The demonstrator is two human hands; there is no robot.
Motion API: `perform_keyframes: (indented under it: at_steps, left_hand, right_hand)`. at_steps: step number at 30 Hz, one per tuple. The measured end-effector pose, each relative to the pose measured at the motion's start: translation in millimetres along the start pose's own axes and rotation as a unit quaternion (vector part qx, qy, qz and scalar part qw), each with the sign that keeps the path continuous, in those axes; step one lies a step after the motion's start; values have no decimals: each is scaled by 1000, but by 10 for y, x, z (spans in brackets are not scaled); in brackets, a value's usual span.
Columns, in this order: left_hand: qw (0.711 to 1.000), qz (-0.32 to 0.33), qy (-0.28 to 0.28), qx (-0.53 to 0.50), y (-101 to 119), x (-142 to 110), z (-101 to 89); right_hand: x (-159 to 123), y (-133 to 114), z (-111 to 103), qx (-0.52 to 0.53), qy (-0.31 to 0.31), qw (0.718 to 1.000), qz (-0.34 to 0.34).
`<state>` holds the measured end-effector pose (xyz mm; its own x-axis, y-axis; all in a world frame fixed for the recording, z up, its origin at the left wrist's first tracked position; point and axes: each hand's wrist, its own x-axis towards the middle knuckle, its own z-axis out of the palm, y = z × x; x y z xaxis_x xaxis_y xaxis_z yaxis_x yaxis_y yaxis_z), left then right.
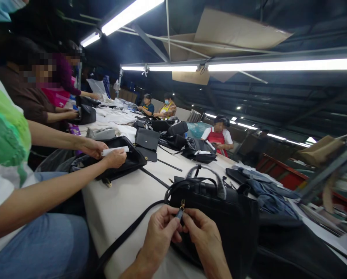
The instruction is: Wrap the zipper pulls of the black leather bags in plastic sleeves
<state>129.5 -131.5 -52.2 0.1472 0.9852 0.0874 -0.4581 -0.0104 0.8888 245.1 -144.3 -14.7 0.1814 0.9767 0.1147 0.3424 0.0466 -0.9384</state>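
Note:
Right in front of me a black handbag (pixel 231 224) sits on the pale table (pixel 126 205). Its top handle (pixel 220 182) has a clear wrap on it, and a black strap (pixel 126 228) trails off to the left. My left hand (pixel 161 230) pinches a small dark strap tab (pixel 179 213) below a gold clasp (pixel 182 203). My right hand (pixel 201 230) has its thumb and fingers closed on the same tab from the other side. Both hands are at the bag's near face; some fingertips are hidden behind the tab.
At left, a co-worker's hands (pixel 115 157) hold a white strip over an open black bag (pixel 132 164). More black bags (pixel 199 149) lie farther along the table. Blue denim cloth (pixel 269 190) is at right. Other people sit around the table beneath tube lights.

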Motion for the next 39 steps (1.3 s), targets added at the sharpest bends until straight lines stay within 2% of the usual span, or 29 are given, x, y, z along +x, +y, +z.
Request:
perform_keyframes:
  at_steps: [3,6,8,10,13,17,21,23,25,30,37,39]
  left_hand:
    - [999,34,-3,20,-29,-7,6]
    - [997,58,-13,51,-45,-30,-7]
    - [994,68,-14,78,-55,-51,-16]
    - [992,75,-7,105,-66,-70,-20]
    - [990,85,16,114,-78,-89,-10]
    - [995,70,23,70,-82,-85,15]
    - [999,44,13,25,-92,-72,32]
    - [999,33,0,3,-101,-75,38]
    - [999,36,1,0,-114,-83,40]
    - [997,66,18,42,-126,-100,24]
    - [998,43,-20,35,-92,-63,-26]
    - [998,41,-14,48,-114,-81,-25]
  right_hand:
    - [-37,96,39,19,50,999,-3]
    - [-56,128,63,27,63,997,-19]
    - [-76,97,87,72,64,995,-6]
    - [-105,39,122,154,61,986,35]
    - [-142,-48,173,299,45,947,107]
    - [-140,-81,171,434,19,887,156]
    - [-111,-68,83,501,-86,836,208]
    - [-104,-78,53,510,-127,822,216]
    - [-100,-97,51,487,-132,836,215]
    - [-89,-106,82,372,-95,901,201]
    - [-89,79,89,320,-93,932,144]
    - [-98,93,78,245,-85,958,123]
